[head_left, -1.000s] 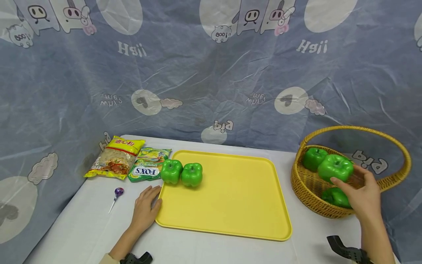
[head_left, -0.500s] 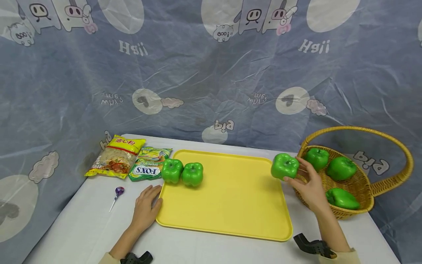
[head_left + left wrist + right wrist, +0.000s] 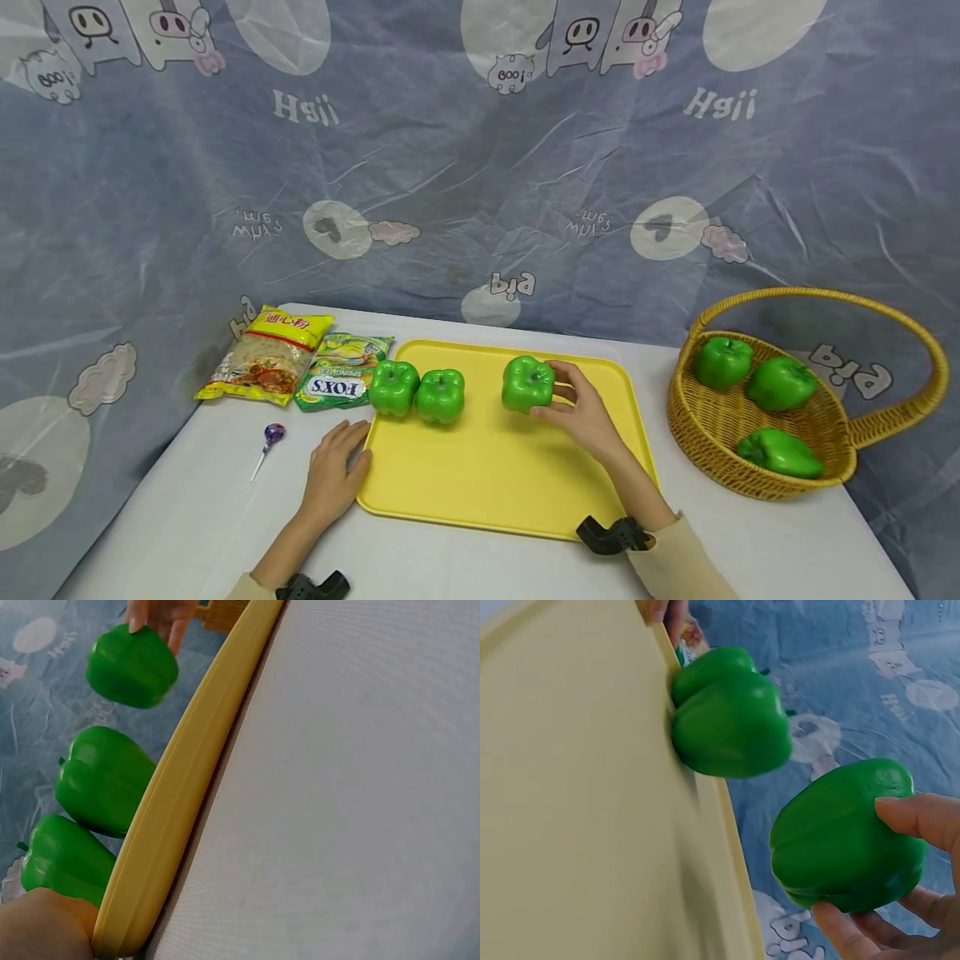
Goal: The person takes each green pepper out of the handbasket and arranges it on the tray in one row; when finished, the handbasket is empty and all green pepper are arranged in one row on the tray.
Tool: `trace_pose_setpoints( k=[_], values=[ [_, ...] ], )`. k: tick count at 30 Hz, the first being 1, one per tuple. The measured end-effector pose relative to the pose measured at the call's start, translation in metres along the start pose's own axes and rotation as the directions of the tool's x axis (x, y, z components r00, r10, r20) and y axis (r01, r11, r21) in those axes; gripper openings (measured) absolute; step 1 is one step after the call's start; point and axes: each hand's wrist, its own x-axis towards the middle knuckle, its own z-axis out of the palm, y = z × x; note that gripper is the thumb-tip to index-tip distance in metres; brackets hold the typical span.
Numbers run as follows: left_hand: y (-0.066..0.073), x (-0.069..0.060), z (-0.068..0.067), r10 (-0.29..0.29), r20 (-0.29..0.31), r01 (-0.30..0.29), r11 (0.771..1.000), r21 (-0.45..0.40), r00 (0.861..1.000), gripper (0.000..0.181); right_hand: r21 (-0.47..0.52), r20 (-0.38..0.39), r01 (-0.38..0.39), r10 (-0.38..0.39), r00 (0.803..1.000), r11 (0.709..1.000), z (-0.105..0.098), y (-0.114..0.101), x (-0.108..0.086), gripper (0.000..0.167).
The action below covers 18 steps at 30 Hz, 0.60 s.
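My right hand (image 3: 585, 412) grips a green bell pepper (image 3: 528, 384) between thumb and fingers. In the right wrist view this pepper (image 3: 847, 836) hangs above the surface of the yellow tray (image 3: 577, 787). Two more green peppers stand side by side at the tray's left end, the outer pepper (image 3: 393, 388) by the rim and the inner pepper (image 3: 440, 396) to its right. My left hand (image 3: 333, 467) rests with relaxed fingers on the white table against the left edge of the tray (image 3: 480, 483). In the left wrist view only part of the left hand (image 3: 45, 926) shows.
A wicker basket (image 3: 705, 454) with a tall handle stands right of the tray, holding three green peppers. At the left lie a yellow pasta bag (image 3: 266, 354), a green FOX'S bag (image 3: 341, 372) and a lollipop (image 3: 272, 437). A printed grey-blue cloth (image 3: 450, 167) hangs behind.
My right hand has lifted a green pepper out of the basket and carried it left over the tray. The left hand has stayed in place.
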Motion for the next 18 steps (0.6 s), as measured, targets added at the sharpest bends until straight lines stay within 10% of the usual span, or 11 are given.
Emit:
trace_pose_setpoints(
  k=[18],
  values=[
    [0.001, 0.000, 0.000, -0.009, 0.001, 0.009, 1.000, 0.002, 1.000, 0.042, -0.060, 0.074, -0.083, 0.088, 0.993, 0.995, 0.042, 0.023, 0.023, 0.071]
  ],
)
